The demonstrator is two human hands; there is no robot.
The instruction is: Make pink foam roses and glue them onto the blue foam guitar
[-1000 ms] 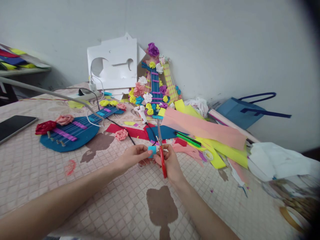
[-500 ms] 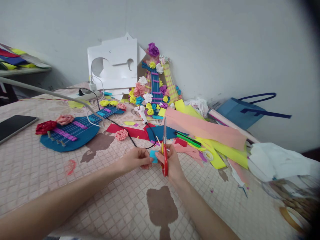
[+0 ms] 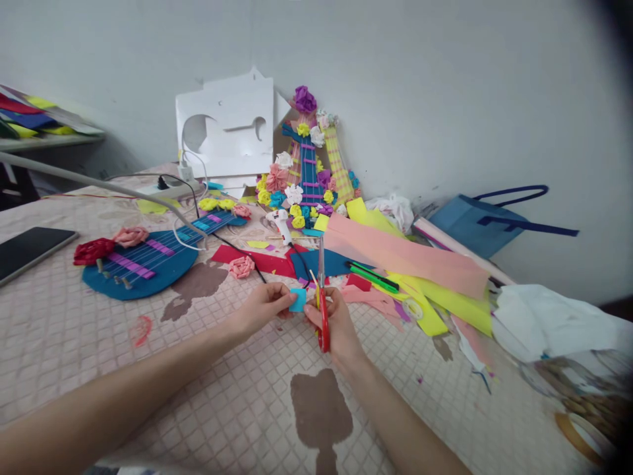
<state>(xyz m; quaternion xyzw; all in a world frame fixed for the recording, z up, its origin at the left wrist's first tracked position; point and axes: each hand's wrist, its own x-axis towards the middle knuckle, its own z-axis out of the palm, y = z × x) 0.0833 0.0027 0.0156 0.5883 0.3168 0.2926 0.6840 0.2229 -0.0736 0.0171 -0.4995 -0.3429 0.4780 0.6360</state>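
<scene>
My left hand (image 3: 267, 305) pinches a small light-blue paper piece (image 3: 297, 300) between thumb and fingers, just above the tiled table cover (image 3: 208, 396). Right beside it, my right hand (image 3: 332, 323) grips red-handled scissors (image 3: 322, 297), blades pointing up and away, next to the paper's right edge. A thin wooden stick (image 3: 313, 278) shows between the hands. Both hands are almost touching at the table's middle.
Behind the hands lie red and blue paper scraps (image 3: 277, 260), a glue gun (image 3: 279, 223) with black cord, pink and yellow sheets (image 3: 405, 254), green markers (image 3: 373, 276). A blue paper guitar (image 3: 143, 258) and phone (image 3: 30, 245) sit left; flower-decorated guitars (image 3: 309, 168) lean on the wall; a blue bag (image 3: 475, 224) right.
The scissors swung from tilted left to nearly upright. The blue paper piece shifted slightly between my hands, which stayed in about the same place.
</scene>
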